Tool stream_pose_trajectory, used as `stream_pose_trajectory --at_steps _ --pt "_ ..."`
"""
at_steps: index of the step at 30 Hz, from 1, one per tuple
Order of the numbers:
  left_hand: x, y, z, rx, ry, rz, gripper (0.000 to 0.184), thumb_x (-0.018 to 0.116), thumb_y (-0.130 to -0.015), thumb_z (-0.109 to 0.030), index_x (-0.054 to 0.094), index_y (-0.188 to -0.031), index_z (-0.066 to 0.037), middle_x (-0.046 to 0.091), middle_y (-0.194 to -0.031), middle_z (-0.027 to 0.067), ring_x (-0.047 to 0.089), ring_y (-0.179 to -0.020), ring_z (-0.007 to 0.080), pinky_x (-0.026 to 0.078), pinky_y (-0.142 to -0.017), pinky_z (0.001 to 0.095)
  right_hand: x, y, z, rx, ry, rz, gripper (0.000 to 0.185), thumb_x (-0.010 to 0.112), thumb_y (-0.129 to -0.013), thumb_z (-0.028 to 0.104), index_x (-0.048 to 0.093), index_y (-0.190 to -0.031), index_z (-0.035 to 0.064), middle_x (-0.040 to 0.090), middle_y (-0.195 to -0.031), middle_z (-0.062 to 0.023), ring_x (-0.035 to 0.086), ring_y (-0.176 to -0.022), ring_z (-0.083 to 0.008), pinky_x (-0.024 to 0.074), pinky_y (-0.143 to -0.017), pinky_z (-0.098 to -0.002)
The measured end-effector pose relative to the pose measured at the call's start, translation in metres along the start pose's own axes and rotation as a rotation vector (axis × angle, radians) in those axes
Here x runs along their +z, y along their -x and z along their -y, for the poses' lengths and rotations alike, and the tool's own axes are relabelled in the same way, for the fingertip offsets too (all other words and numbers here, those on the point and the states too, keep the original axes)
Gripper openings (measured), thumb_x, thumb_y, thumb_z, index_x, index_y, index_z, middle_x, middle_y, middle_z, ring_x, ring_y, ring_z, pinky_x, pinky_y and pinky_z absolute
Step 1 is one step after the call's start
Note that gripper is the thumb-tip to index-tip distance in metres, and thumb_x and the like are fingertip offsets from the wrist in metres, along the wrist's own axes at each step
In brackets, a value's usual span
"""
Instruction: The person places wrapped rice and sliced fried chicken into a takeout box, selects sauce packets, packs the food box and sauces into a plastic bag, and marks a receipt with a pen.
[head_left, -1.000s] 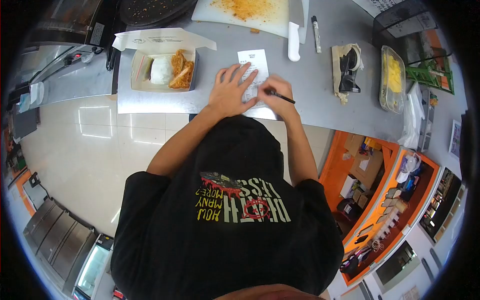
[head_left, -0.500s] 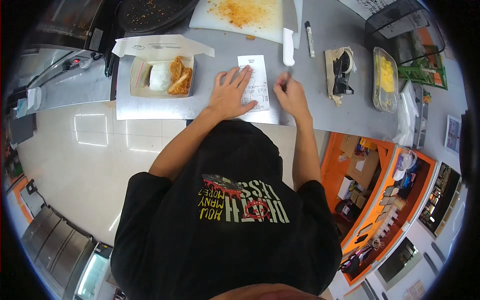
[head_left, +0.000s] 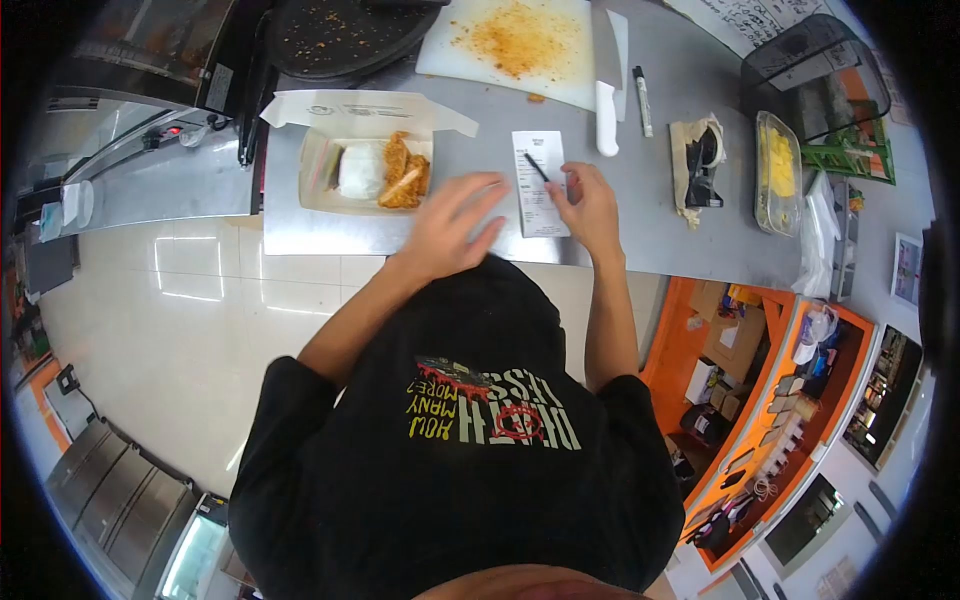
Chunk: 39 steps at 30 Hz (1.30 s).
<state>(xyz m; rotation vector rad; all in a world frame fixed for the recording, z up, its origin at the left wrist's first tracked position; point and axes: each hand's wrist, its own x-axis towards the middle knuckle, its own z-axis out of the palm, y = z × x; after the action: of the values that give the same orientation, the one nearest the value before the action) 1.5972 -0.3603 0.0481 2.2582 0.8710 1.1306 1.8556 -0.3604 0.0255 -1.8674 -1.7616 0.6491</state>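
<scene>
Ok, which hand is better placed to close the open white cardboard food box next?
Left, I'd say: the left hand looks empty, fingers spread, close to the box, while the right hand holds a slim black pen over the white printed paper slip.

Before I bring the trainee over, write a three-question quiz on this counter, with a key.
1. Short answer: which hand is nearer the slim black pen seen against the printed white paper slip?
2. True or false: the white cardboard box has its lid open.
3. Multiple choice: which lies closest to the handle of the white-handled metal knife?
A) the box
B) the slim white-barrelled marker
C) the clear plastic tub of yellow pieces

Key:
1. The right hand.
2. True.
3. B.
</scene>
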Motion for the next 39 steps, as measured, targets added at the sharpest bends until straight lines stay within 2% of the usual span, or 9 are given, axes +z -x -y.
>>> stream_pose_trajectory --at_steps 2,4,5,9,14,19,25,35,39 --pt "-0.045 0.017 0.030 0.109 -0.358 -0.434 0.050 0.076 -0.081 -0.006 0.059 -0.127 0.001 0.059 -0.122 0.0212 0.060 -0.112 0.0388 0.048 -0.097 0.0462 0.011 -0.006 0.007 0.073 -0.177 -0.084 0.052 0.084 -0.077 0.018 0.062 -0.122 0.0049 0.064 -0.103 -0.0098 0.063 -0.085 -0.0217 0.0516 -0.068 -0.0342" --pt "-0.103 0.019 0.065 -0.292 -0.573 -0.675 0.065 0.075 -0.084 -0.008 0.044 -0.138 0.010 0.050 -0.134 0.0266 0.046 -0.129 0.0432 0.039 -0.106 0.0465 0.022 -0.013 0.038 -0.050 -0.290 -0.166 0.060 0.086 -0.075 0.016 0.060 -0.129 0.0061 0.064 -0.109 -0.0097 0.061 -0.088 -0.0201 0.0514 -0.068 -0.0328" --pt "-0.127 0.011 0.072 -0.413 -0.606 -0.632 0.078 0.078 -0.083 -0.011 0.034 -0.145 0.011 0.042 -0.143 0.0299 0.041 -0.133 0.0431 0.037 -0.108 0.0465 0.026 -0.018 0.054 -0.114 -0.341 -0.209 0.065 0.087 -0.074 0.015 0.059 -0.132 0.0067 0.064 -0.112 -0.0097 0.061 -0.090 -0.0192 0.0512 -0.068 -0.0321" --pt "-0.179 0.008 0.118 -0.479 -0.218 -0.292 0.065 0.080 -0.081 -0.010 0.053 -0.140 -0.003 0.057 -0.136 0.0158 0.051 -0.126 0.0332 0.041 -0.105 0.0442 0.055 -0.036 0.113 -0.273 -0.346 -0.125 0.069 0.083 -0.082 0.021 0.053 -0.142 0.0085 0.065 -0.120 -0.0119 0.062 -0.102 -0.0203 0.0526 -0.077 -0.0334" --pt "-0.205 0.023 0.126 -0.424 -0.265 -0.061 0.028 0.069 -0.078 0.009 0.073 -0.102 -0.004 0.068 -0.100 0.0150 0.067 -0.088 0.0302 0.054 -0.082 0.0364 0.091 -0.024 0.125 -0.334 -0.134 -0.264 0.030 0.070 -0.081 0.004 0.066 -0.110 0.0002 0.067 -0.114 -0.0188 0.068 -0.088 -0.0369 0.0557 -0.077 -0.0390" --pt "-0.152 0.068 0.135 -0.552 0.335 -0.259 0.026 0.060 -0.094 0.008 0.053 -0.118 0.002 0.058 -0.139 0.0268 0.059 -0.127 0.0294 0.047 -0.107 0.0365 0.132 0.010 0.153 -0.155 -0.193 -0.329 0.030 0.063 -0.080 -0.004 0.063 -0.109 -0.0048 0.066 -0.117 -0.0210 0.068 -0.097 -0.0398 0.0576 -0.082 -0.0411" --pt "-0.169 0.049 0.119 -0.695 0.297 -0.177 0.022 0.056 -0.096 0.008 0.053 -0.117 0.003 0.061 -0.132 0.0289 0.060 -0.126 0.0292 0.045 -0.109 0.0358 0.131 0.009 0.180 0.162 -0.392 -0.304 0.028 0.062 -0.083 0.000 0.063 -0.110 -0.0081 0.067 -0.109 -0.0272 0.069 -0.097 -0.0415 0.0575 -0.083 -0.0444" --pt "-0.140 0.090 0.132 -0.493 0.157 -0.212 0.033 0.058 -0.095 0.002 0.046 -0.126 0.000 0.047 -0.147 0.0321 0.058 -0.128 0.0399 0.048 -0.105 0.0410 0.171 0.024 0.166 -0.036 -0.181 -0.440 0.041 0.064 -0.086 0.002 0.055 -0.125 -0.0067 0.061 -0.127 -0.0263 0.058 -0.117 -0.0448 0.0468 -0.102 -0.0492" --pt "-0.150 0.095 0.133 -0.585 0.165 -0.053 0.044 0.055 -0.098 -0.002 0.041 -0.139 -0.003 0.050 -0.143 0.0331 0.058 -0.127 0.0429 0.047 -0.105 0.0425 0.149 0.025 0.168 0.012 -0.230 -0.195 0.050 0.062 -0.089 0.010 0.050 -0.134 -0.0066 0.055 -0.136 -0.0263 0.050 -0.127 -0.0435 0.0411 -0.108 -0.0485"
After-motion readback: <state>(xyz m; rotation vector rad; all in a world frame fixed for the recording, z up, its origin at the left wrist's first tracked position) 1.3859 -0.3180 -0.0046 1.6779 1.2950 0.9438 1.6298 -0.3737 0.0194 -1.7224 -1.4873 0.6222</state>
